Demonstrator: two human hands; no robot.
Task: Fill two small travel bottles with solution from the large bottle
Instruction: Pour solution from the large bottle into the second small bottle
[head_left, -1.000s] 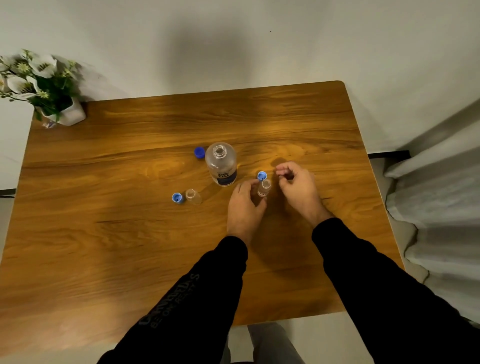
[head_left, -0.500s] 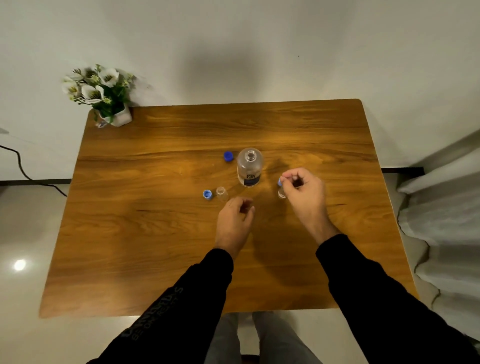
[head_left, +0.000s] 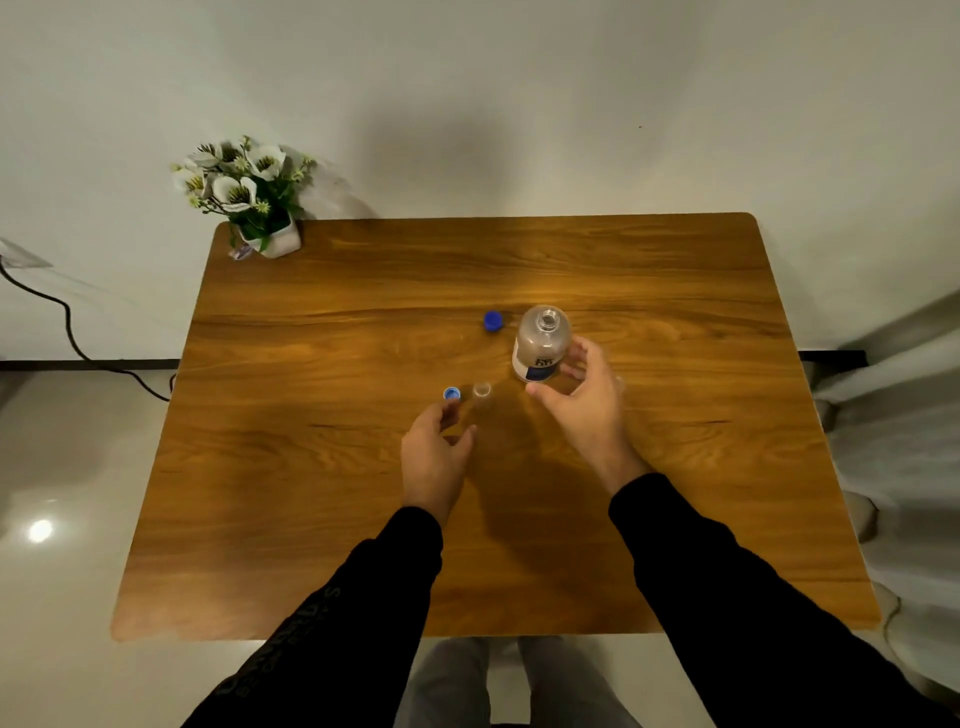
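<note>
The large clear bottle (head_left: 542, 340) with a blue-and-white label stands uncapped near the table's middle. Its dark blue cap (head_left: 493, 320) lies just left of it. A small clear travel bottle (head_left: 482, 392) stands uncapped in front, with its light blue cap (head_left: 452, 393) beside it on the left. My left hand (head_left: 435, 452) hovers just below that small bottle, fingers loosely apart and holding nothing. My right hand (head_left: 582, 402) is spread open at the large bottle's lower right side, fingertips close to the label. The other travel bottle is hidden behind my right hand.
The wooden table (head_left: 363, 519) stands against a white wall. A white pot of white flowers (head_left: 249, 208) sits at its far left corner. A black cable (head_left: 67, 332) runs along the floor at the left, and grey fabric (head_left: 904, 441) lies to the right.
My right hand left the right-hand travel bottle and moved left to the large bottle. My left hand shifted left towards the uncapped small bottle. The view pulled back.
</note>
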